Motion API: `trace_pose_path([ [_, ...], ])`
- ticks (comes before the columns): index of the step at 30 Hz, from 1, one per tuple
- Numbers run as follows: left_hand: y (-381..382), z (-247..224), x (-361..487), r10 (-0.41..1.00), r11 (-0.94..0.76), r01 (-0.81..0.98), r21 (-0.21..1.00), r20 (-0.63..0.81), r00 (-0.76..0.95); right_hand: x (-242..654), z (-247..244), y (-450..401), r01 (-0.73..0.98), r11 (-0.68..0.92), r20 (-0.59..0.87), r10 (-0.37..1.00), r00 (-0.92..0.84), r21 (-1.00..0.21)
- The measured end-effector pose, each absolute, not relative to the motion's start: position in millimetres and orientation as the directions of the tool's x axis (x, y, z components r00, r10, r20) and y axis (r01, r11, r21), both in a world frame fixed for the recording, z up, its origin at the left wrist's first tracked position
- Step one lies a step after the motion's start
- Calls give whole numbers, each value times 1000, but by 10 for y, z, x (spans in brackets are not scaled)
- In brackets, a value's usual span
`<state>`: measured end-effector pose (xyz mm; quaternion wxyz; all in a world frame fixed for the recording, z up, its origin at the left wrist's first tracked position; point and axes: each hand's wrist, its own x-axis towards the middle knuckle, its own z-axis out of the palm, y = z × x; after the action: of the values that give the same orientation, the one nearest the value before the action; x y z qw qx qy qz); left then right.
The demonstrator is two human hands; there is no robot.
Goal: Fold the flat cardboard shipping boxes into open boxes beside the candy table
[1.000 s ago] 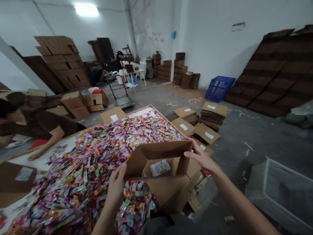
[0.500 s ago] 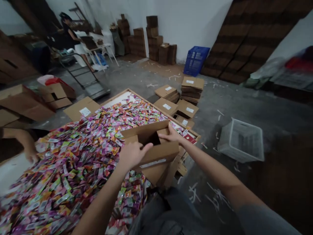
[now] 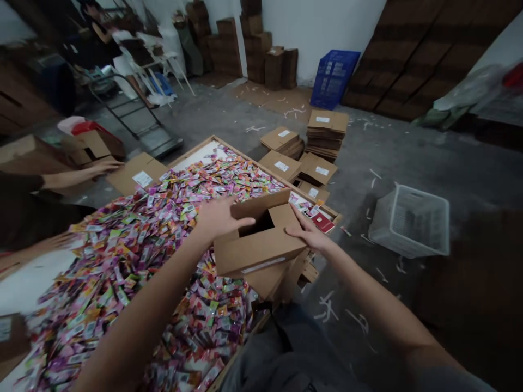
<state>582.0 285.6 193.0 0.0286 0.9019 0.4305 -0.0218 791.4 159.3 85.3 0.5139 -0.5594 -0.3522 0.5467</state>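
An open cardboard box (image 3: 263,251) stands at the near right edge of the table, its flaps up and its inside dark. My left hand (image 3: 220,219) is at the box's left end, its thumb reaching over the opening and its fingers partly hidden along the far left side. At the right end, my right hand (image 3: 308,231) grips the box, thumb on the folded right flap and fingers outside. A heap of small colourful wrapped packets (image 3: 163,239) spreads around the box on the white-topped table (image 3: 192,158). Behind my right hand lies a red card or booklet (image 3: 322,222).
Stacks of flat cartons (image 3: 327,128) rise beyond the table. A white plastic crate (image 3: 412,223) and a blue crate (image 3: 333,79) sit on the floor amid paper strips. At left, another person's hand (image 3: 104,167) touches a labelled carton (image 3: 141,173). A trolley (image 3: 151,133) stands farther back.
The right flap has folded inward under my right hand. My left hand has shifted toward the box's far left side. The other person's arm now reaches to the carton at left.
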Motion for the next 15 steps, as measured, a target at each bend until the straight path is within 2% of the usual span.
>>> trace_pose_path([
  [3,2679,1873,5747,712,-655,739,157,-197,674,7943,831,1509,-155,-247,-273,946,176,-956],
  [6,2351,1619,5683,652,-721,681,126,-210,729,7933,781,1446,-188,-279,-311,934,177,-942],
  [10,2259,1430,5815,678,-707,705,52,-232,697,7952,806,1515,-174,-324,-356,911,209,-930],
  [12,2357,1431,5929,659,-719,690,81,-236,714,8000,849,1592,-146,-366,-391,889,239,-919],
  [15,2477,1414,6019,645,-729,664,164,-160,748,8087,873,1707,-61,-415,-415,869,268,-908],
])
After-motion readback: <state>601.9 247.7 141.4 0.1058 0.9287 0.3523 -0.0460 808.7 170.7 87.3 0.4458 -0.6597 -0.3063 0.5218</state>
